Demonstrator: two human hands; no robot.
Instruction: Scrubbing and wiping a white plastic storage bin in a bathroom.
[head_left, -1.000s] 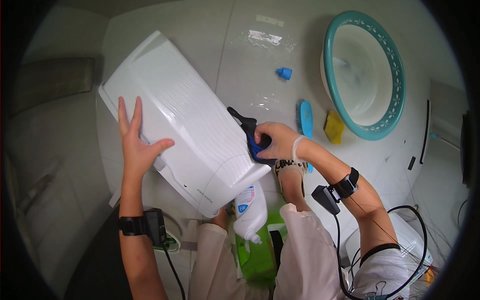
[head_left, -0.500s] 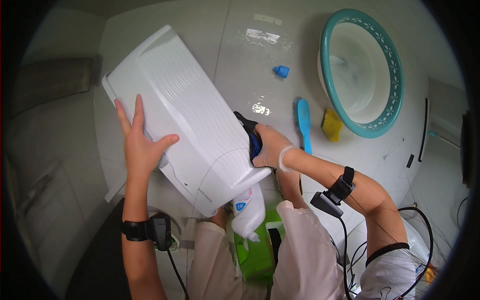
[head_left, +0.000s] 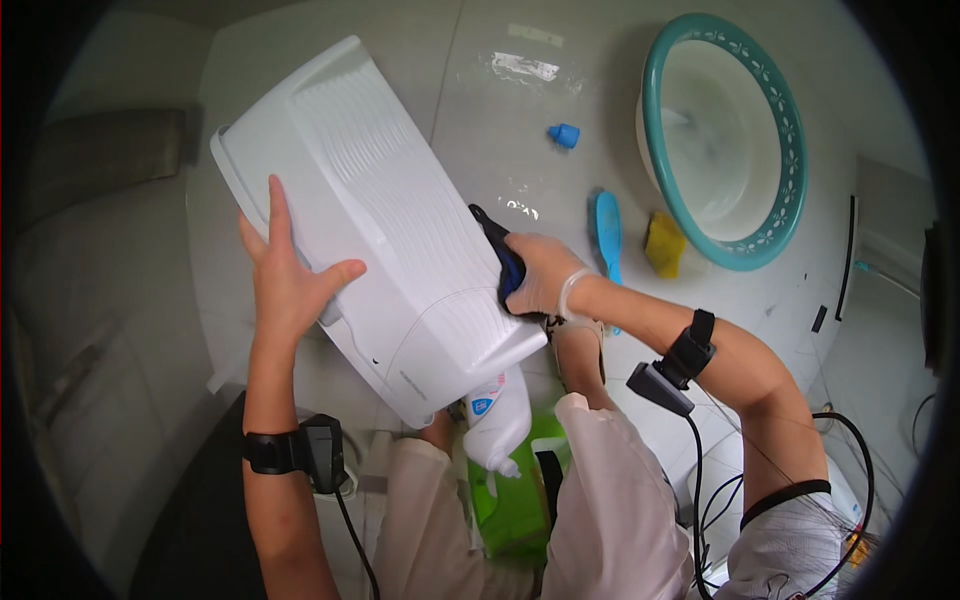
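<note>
A large white ribbed plastic appliance casing [head_left: 370, 215] is tilted in front of me. My left hand [head_left: 288, 275] steadies its left edge, with the thumb and spread fingers against the surface. In a thin clear glove, my right hand [head_left: 545, 275] is closed on a black-and-blue cloth [head_left: 510, 272], pressed to the casing's right side. Part of the cloth is hidden by my fingers. Under the casing's lower corner is a white squeeze bottle [head_left: 498, 428] with its nozzle pointing down.
A teal-rimmed basin [head_left: 655, 130] stands at the far right. Near it lie a yellow sponge [head_left: 664, 246], a blue brush [head_left: 607, 230] and a blue cap [head_left: 564, 136]. Something green [head_left: 510, 515] sits between my legs. Black cables [head_left: 695, 480] run by my right arm.
The casing has shifted slightly to the right, its far end rising a little in view. My right hand and the cloth have slid a little farther away along its side.
</note>
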